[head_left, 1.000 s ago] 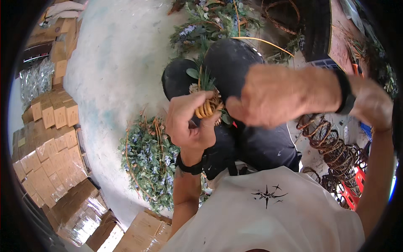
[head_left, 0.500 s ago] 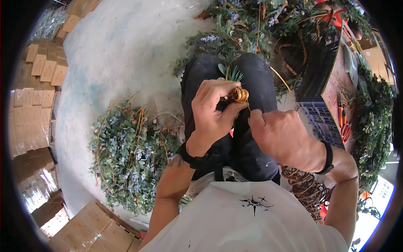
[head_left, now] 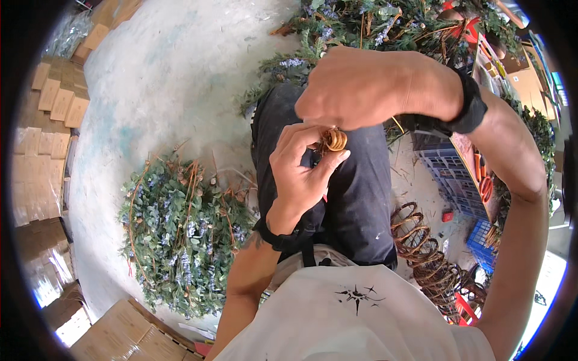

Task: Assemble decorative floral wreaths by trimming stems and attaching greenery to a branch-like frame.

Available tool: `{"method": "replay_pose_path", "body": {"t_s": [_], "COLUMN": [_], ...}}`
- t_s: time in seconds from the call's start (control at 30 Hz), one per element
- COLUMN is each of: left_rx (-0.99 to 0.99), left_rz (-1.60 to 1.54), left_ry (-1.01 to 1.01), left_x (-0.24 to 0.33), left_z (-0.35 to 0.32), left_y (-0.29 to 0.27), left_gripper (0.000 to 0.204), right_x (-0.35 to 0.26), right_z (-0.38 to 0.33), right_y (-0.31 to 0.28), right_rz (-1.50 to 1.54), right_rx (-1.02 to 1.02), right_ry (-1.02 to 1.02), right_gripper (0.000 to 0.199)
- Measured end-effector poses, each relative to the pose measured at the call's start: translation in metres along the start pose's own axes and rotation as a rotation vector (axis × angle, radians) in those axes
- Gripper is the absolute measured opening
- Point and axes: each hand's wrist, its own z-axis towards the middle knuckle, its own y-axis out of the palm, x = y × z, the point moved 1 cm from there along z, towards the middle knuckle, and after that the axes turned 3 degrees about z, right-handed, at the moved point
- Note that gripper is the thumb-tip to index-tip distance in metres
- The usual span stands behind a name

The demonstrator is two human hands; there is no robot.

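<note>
My left hand [head_left: 301,171] is closed over my lap, thumb and fingers gripping a small golden-brown coil [head_left: 335,139] of wire or thin cord. The coil's turns show between the fingertips. Just beyond and above it, my right hand [head_left: 367,87] is curled with its back toward me. Its fingertips are hidden, so whatever they pinch cannot be made out. Both hands are over my dark trousers [head_left: 361,186]. Any greenery sprig behind the coil is covered by the right hand.
Leafy garlands with blue flowers lie in a heap [head_left: 180,234] on the floor at left and in another pile [head_left: 283,63] ahead. A twig coil [head_left: 430,253] lies at right, near a dark blue crate [head_left: 448,171] and orange-handled scissors [head_left: 485,186]. Cardboard boxes [head_left: 39,162] line the left.
My right hand has swung up and forward from the right of the coil to beyond it, covering the green sprig. The left hand keeps its grip and has shifted slightly left.
</note>
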Motion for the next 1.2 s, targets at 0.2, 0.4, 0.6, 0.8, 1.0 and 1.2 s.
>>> {"method": "replay_pose_path", "body": {"t_s": [0.2, 0.4, 0.6, 0.8, 1.0, 1.2], "left_rx": [-0.026, -0.173, -0.335, -0.245, -0.217, 0.028], "left_rz": [-0.077, 0.123, 0.099, 0.102, 0.116, 0.505], "left_ry": [-0.079, 0.01, 0.035, 0.005, -0.024, 0.161], "left_x": [0.003, 0.006, 0.011, 0.009, 0.009, 0.036], "left_z": [0.003, 0.018, 0.03, 0.018, 0.009, -0.008], "left_y": [0.003, -0.008, -0.013, -0.013, -0.022, -0.025], "left_gripper": [0.038, 0.031, 0.032, 0.034, 0.04, 0.054], "right_x": [0.035, -0.032, -0.034, -0.002, -0.007, -0.02], "right_z": [-0.024, -0.044, -0.062, -0.025, -0.012, -0.005], "right_y": [0.086, 0.157, 0.183, 0.185, 0.183, 0.184], "right_rz": [0.635, 0.836, 1.449, 1.19, 1.257, 1.009], "right_rx": [0.436, 0.839, 1.095, 0.945, 0.953, 1.062], "right_ry": [-0.109, 0.161, 0.136, -0.101, -0.158, 0.017], "right_gripper": [0.029, 0.019, 0.034, 0.032, 0.037, 0.036]}}
